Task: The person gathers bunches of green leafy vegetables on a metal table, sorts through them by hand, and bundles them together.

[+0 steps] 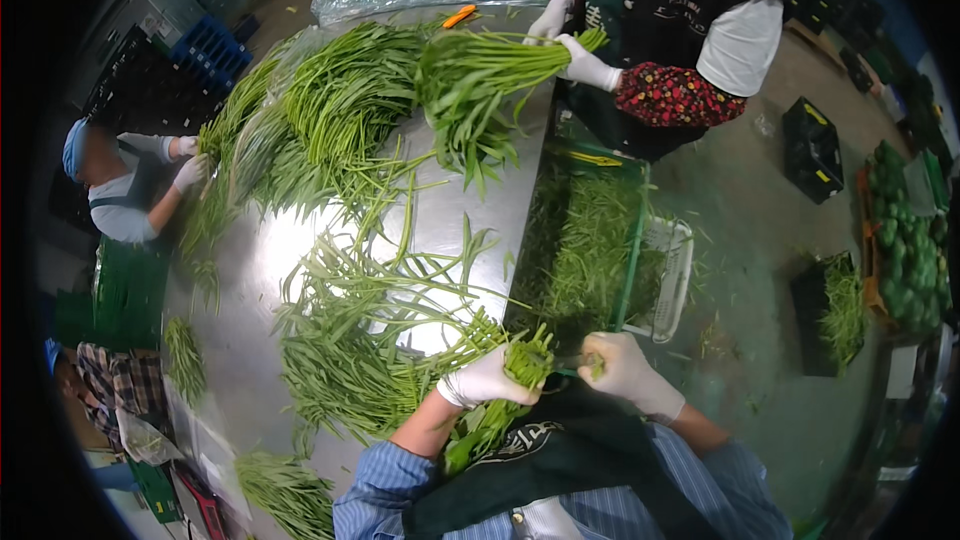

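My left hand, in a white glove, is closed around a bunch of long-stemmed leafy greens, which look like water spinach. The stem ends face right and the leaves trail left and below my wrist. My right hand, also gloved, is a fist just right of those ends. A short dark strip, apparently a knife blade, shows between the hands; its handle is hidden in my fist. Bits of green stem show at my right fingers. Loose greens lie on the metal table beside my left hand.
A green crate of cut stems stands against the table's right edge, beside a white basket. Across the table, a co-worker's gloved hands hold another bunch. An orange-handled tool lies near the heaped greens. More people work at left.
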A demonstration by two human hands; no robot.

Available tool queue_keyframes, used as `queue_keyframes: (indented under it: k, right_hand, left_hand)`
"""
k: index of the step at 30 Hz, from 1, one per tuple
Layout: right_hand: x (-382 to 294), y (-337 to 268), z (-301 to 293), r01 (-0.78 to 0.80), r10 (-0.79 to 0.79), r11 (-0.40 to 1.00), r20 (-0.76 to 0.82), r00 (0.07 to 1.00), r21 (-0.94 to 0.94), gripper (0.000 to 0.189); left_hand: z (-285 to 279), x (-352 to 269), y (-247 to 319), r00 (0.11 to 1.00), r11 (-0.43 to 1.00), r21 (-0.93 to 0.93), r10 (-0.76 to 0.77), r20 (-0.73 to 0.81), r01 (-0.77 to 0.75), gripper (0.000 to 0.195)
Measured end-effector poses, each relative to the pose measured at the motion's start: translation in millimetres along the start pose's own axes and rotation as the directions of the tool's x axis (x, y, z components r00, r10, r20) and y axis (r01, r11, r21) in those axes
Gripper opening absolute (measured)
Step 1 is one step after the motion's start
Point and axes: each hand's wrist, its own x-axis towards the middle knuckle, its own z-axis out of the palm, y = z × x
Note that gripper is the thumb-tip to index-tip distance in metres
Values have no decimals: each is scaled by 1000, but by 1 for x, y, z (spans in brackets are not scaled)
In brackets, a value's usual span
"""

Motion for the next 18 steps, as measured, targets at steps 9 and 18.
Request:
queue_keyframes:
  k: [9,18]
  right_hand:
    - [35,-12,10,393,-400,903,9,916,175,10]
    - [33,23,47,-100,99,995,38,994,13,18]
  left_hand:
    - [9,11,-10,573,948,-216,45,818,233,31]
    - [-1,-78,30,761,863,-67,476,441,-501,28]
